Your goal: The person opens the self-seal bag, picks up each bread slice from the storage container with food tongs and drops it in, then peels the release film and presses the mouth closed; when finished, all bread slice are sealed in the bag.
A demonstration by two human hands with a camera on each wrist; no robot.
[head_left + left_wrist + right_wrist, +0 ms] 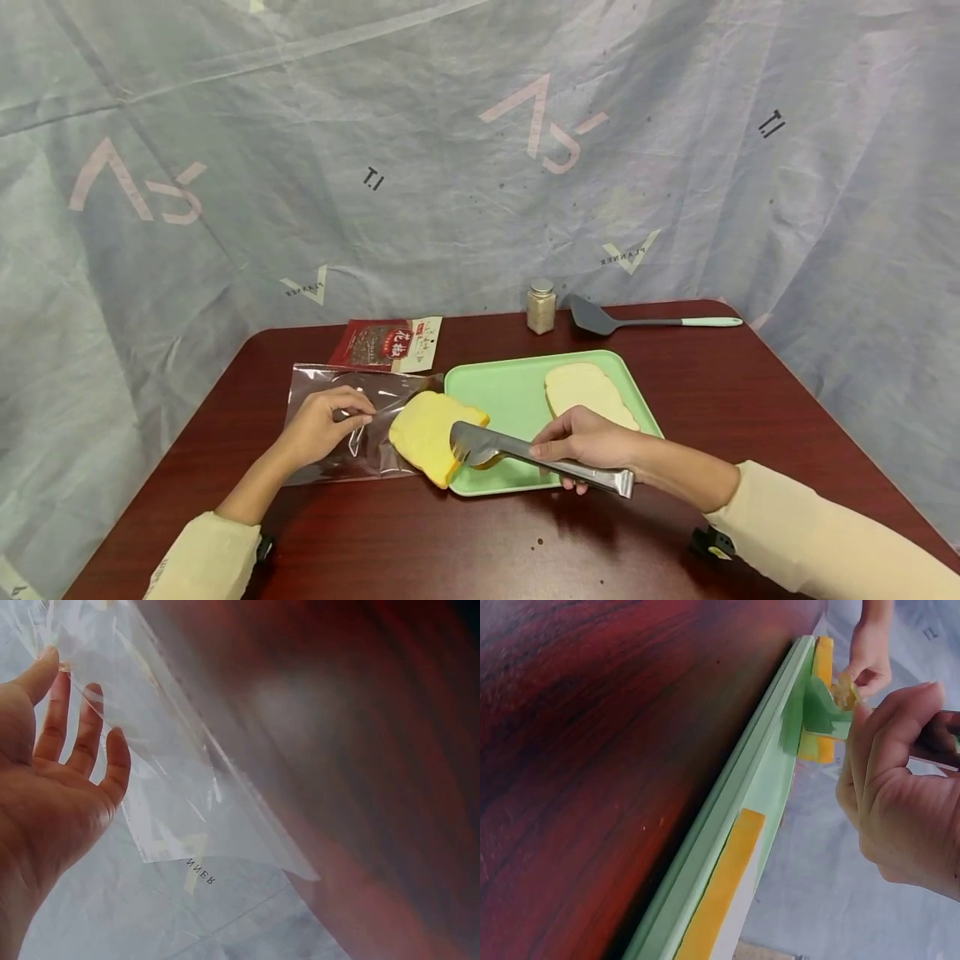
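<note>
My left hand (322, 425) pinches the edge of a clear plastic bag (375, 458) between thumb and index finger; the other fingers are spread in the left wrist view. The bag lies left of a green tray (510, 392). In my right hand (588, 437) are metal tongs (510, 447), tips pointing left. Those tips clasp the right side of a yellowish bread slice (427, 429), which spans the tray's left edge and overlaps the bag's right end. A second bread slice (588, 390) lies on the tray's right half, partly hidden behind my right hand.
Behind the bag lies a red seasoning packet (386, 344). A small lidded jar (541, 307) stands at the table's back edge, beside a dark spatula (600, 322) with a pale handle. Grey fabric (450, 167) hangs behind the dark red table (420, 542).
</note>
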